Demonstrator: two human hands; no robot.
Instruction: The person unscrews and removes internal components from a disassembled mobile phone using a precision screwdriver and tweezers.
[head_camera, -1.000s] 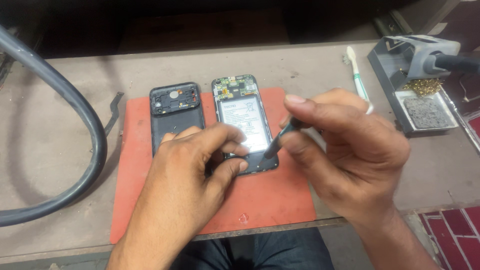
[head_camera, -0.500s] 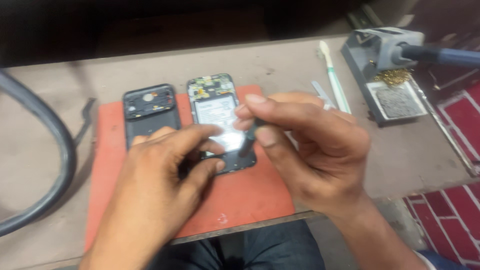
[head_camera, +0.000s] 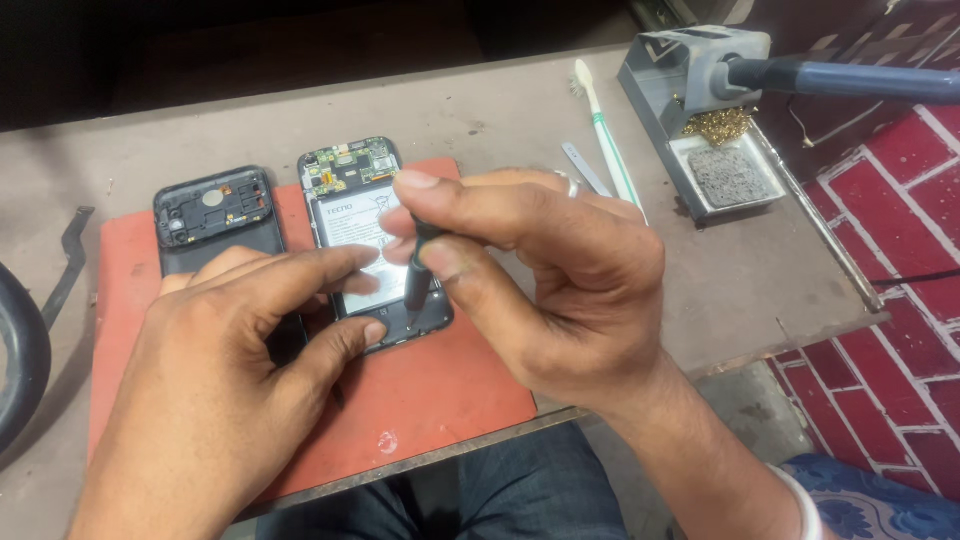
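One view only, head camera looking down. My right hand (head_camera: 560, 290) is closed in a pinch on a thin dark screwdriver (head_camera: 418, 280), thumb and forefinger around its upper shaft; its tip touches the lower end of the opened phone (head_camera: 372, 240). The phone lies face down on the red mat (head_camera: 400, 410), back removed, circuit board showing at the top end, white-labelled battery in the middle. My left hand (head_camera: 220, 370) is partly curled, holding nothing loose; fingers rest on the phone's left edge and thumb presses beside its bottom corner, steadying it. The black back cover (head_camera: 215, 215) lies just left of the phone, inner side up, partly under my left fingers, also on the mat. The mat sits on the grey table (head_camera: 480, 110).

Right of the phone, behind my right hand: a white-and-green brush (head_camera: 600, 125) and a flat metal pry tool (head_camera: 585, 168), side by side on the table. Far right: grey soldering iron stand (head_camera: 690, 80) with iron (head_camera: 840, 78) in it, brass wool and a sponge tray. Far left edge: thick black cable (head_camera: 20, 350). Red brick floor at right.
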